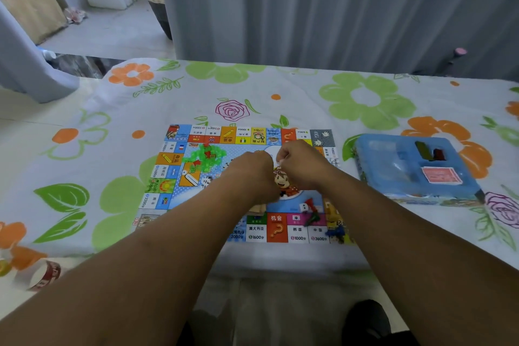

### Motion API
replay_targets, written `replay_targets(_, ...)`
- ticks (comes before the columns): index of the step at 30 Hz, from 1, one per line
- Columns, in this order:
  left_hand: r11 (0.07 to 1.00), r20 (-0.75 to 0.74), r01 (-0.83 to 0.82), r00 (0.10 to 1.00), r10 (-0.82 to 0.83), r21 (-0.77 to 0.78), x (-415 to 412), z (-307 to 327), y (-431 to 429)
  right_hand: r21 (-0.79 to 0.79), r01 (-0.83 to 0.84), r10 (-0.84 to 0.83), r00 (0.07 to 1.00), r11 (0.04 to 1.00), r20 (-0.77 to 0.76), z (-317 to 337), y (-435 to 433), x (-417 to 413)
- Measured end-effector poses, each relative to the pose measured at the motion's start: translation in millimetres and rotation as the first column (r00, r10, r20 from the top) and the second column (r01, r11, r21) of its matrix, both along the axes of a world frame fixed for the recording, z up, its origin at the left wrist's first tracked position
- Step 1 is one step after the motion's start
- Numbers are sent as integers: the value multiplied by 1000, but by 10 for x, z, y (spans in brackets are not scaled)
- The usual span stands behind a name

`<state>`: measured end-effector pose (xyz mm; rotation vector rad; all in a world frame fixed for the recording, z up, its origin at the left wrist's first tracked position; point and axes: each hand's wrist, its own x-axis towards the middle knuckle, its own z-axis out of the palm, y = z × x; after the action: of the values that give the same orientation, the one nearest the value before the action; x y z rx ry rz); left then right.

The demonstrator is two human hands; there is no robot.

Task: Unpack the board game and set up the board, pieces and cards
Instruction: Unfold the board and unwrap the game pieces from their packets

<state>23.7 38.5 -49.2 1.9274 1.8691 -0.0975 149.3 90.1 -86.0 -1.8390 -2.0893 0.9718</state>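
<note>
Both forearms run in from the bottom edge and meet over the middle of the board (168, 160), which lies flat on the cloth-covered counter (280, 87), already unfolded. Left hand (252, 174) is curled and seen from the back, so I can't tell what it holds, if anything. Right hand (297, 166) is curled too and seems to pinch a pale scrap (278, 162) at its fingertips, too small to name. With the hands this close together, my guess is a small packet is being opened over the board so the contents drop there.

Green houses (207, 157) sit heaped on the board's left part. A die (304, 207) and red and green pawns (313, 213) lie near the front edge, loose and unsorted. Blue box tray (379, 166) sits just right of the board, with the red card deck (441, 175) in its compartment, not yet set out. Setup looks about halfway.
</note>
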Motion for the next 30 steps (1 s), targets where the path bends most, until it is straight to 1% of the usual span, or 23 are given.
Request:
replay_targets(2, 998, 65, -14, 998, 9, 64, 144, 8, 39, 55, 48, -49, 999, 997, 9, 58, 14, 127)
replay_targets(4, 992, 114, -27, 993, 13, 123, 308, 7, 77, 98, 133, -133, 991, 986, 0, 119, 24, 308)
replay_targets(8, 986, 183, -23, 983, -7, 164, 684, 36, 150, 131, 304, -300, 952, 943, -50, 173, 42, 809)
replay_targets(14, 977, 293, -6, 954, -59, 215, 1204, 32, 254, 134, 529, -515, 848, 838, -127, 214, 46, 1635)
replay_targets(21, 945, 379, 114, 896, -231, 305, 1840, -46, 283, 168, 698, -685, 716, 696, -135, 217, -49, 2358)
replay_targets(25, 885, 321, 257, 862, -391, 388, 2145, -131, 226, 147, 729, -735, 678, 669, -19, 189, -108, 2676)
replay_targets(30, 830, 175, 387, 857, -484, 401, 2350, -269, 184, 162, 700, -717, 689, 695, 100, 163, -136, 2798)
